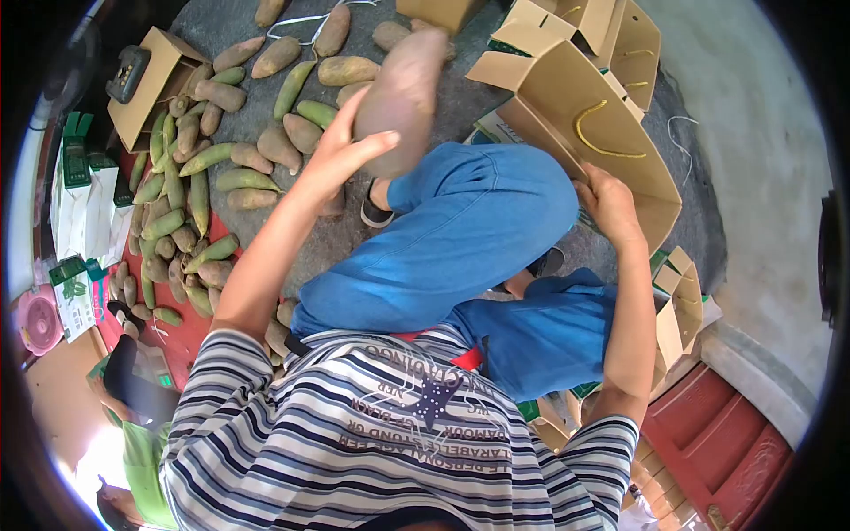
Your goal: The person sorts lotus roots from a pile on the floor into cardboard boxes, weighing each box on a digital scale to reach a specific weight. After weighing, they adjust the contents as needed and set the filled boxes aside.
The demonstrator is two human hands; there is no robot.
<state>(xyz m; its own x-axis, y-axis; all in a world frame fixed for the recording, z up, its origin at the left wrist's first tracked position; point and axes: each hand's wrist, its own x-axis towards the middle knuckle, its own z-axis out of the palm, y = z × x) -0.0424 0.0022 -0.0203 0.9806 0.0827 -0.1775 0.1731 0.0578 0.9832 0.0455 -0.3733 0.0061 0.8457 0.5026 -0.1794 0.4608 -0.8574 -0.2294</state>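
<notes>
We look down from a head camera at a person sitting cross-legged on the floor in a striped shirt [381, 434] and blue trousers [460, 239]. Which arm is which is hard to read through the fisheye lens, so we go by picture side.

The left hand [341, 150], on the left of the picture, is raised over the knee with its grip closed around a large brownish root [403, 93], thumb on the near side and fingers wrapped behind. The root is lifted clear of the floor, tilted with its far end pointing toward the cardboard carrier.

The right hand [611, 208] clasps the near edge of a cardboard carrier box [580, 115] with a yellow cord handle [602, 133], fingers curled over the rim. We judge this grip steadies the box and keeps its mouth open toward the root.

To the left and far side, many more roots [195, 186], some brown and some greenish, lie scattered on a grey mat [301, 239], within easy reach. More folded cardboard boxes [620, 35] stand at far right, and an open box [146, 80] holding a dark device sits far left. White and green packages [84, 186] stand at the left edge.
</notes>
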